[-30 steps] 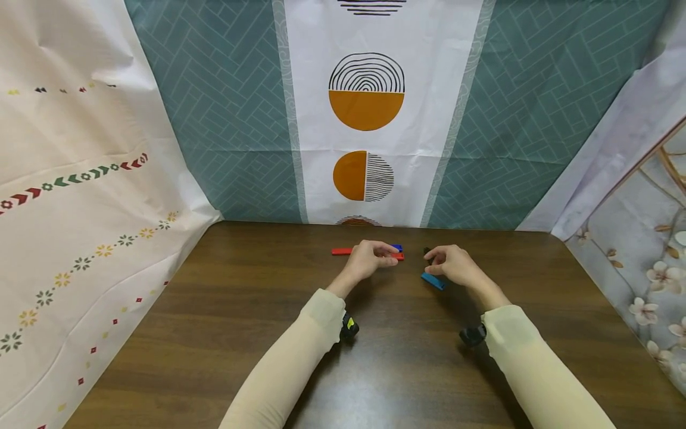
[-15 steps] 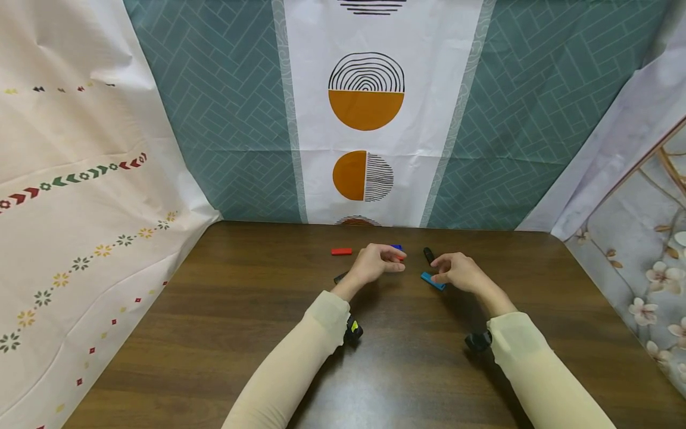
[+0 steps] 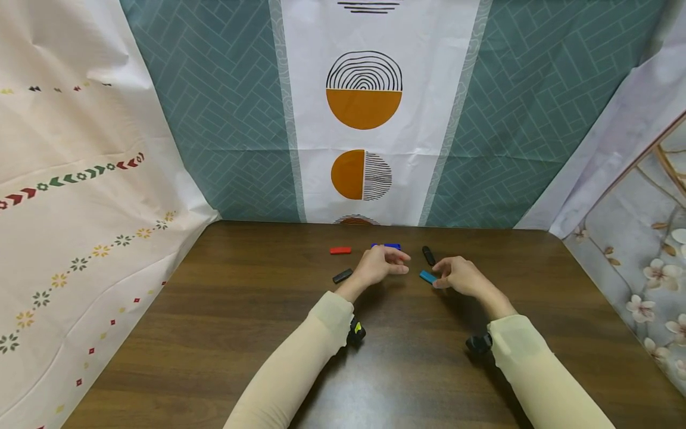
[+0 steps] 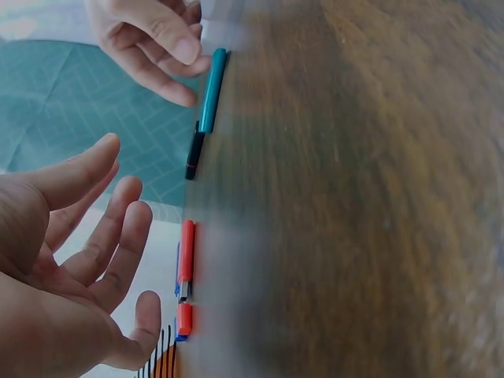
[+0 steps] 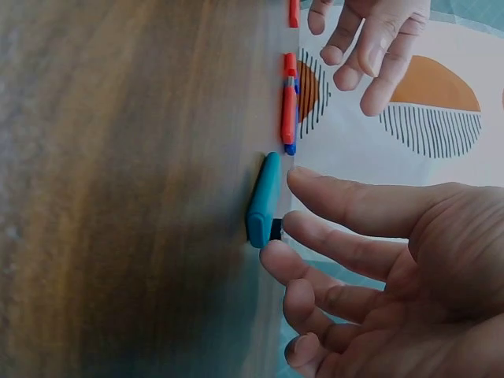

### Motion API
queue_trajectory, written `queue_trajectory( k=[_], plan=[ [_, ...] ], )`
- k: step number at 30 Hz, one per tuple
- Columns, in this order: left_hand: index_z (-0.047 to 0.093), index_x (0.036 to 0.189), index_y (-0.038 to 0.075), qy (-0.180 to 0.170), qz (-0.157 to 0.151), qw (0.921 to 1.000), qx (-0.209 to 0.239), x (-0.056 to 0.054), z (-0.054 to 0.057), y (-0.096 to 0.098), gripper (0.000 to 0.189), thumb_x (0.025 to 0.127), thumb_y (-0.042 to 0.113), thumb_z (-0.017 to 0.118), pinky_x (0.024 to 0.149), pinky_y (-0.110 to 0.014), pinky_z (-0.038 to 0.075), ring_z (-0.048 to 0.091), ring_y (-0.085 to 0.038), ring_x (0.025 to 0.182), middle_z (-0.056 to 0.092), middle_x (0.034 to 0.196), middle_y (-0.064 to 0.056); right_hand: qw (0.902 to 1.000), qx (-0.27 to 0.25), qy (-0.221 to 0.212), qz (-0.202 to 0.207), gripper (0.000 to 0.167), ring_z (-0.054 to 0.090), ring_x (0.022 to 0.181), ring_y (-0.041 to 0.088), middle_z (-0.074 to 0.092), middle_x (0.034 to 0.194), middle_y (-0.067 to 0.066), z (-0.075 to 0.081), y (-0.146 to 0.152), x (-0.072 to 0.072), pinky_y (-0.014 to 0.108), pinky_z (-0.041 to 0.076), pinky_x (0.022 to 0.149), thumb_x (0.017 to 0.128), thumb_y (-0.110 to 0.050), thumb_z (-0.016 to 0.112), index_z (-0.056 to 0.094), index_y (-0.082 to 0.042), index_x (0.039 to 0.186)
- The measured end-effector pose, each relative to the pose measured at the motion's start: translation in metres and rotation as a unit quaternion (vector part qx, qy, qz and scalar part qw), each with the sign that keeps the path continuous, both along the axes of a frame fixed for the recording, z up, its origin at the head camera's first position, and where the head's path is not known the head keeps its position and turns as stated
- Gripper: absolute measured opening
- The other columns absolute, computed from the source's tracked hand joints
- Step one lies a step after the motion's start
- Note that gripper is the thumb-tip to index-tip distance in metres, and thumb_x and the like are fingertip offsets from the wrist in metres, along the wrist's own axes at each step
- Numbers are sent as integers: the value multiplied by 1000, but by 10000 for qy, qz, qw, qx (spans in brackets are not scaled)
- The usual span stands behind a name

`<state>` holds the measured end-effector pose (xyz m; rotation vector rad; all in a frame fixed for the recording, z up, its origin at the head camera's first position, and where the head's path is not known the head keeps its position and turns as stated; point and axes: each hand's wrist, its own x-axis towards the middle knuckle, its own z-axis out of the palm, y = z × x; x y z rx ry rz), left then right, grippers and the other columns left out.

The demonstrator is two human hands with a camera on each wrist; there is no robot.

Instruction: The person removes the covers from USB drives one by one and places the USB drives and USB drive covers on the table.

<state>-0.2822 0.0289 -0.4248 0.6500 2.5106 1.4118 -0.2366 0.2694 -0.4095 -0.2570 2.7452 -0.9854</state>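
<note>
My left hand point(image 3: 377, 265) hovers over the far part of the table, its fingers loosely spread and holding nothing. It partly covers a blue stick point(image 3: 390, 246), and hides a red USB stick point(image 4: 187, 252) whose metal plug shows in the left wrist view. My right hand point(image 3: 461, 277) is at the teal stick point(image 3: 427, 276), thumb and forefinger apart and close beside it. In the right wrist view the teal stick point(image 5: 264, 201) lies just off the fingertips. A black stick point(image 3: 429, 255) rests behind the teal one.
Left of my left hand lie a small red piece point(image 3: 340, 251) and a black stick point(image 3: 343, 276) on the brown wooden table point(image 3: 225, 333). A patterned cloth point(image 3: 241, 143) hangs along the table's far edge, with more cloth at both sides.
My right hand has drawn back from the black stick to the teal one. My left hand has shifted slightly right, uncovering the left black stick and more of the blue one.
</note>
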Motion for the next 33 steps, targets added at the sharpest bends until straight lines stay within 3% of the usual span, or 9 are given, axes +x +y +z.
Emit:
queue_trajectory(
  k=[19,33],
  plan=[
    [79,118,9,119,-95,9999,-26,1,-5,5,25,94,16,80,91,-35,52,67,-11,91,76,94,2,9997,122,6,-202,33,58,79,25,64,93,15,-8,-4,1,38,50,70,88,1,79,66,10,117],
    [79,118,7,34,-61,10000,20,1,-4,4,25,94,15,80,81,-29,51,65,-9,88,76,92,2,9997,22,157,-176,28,60,85,28,66,96,16,-14,0,0,39,53,73,90,3,76,69,7,116]
  ],
)
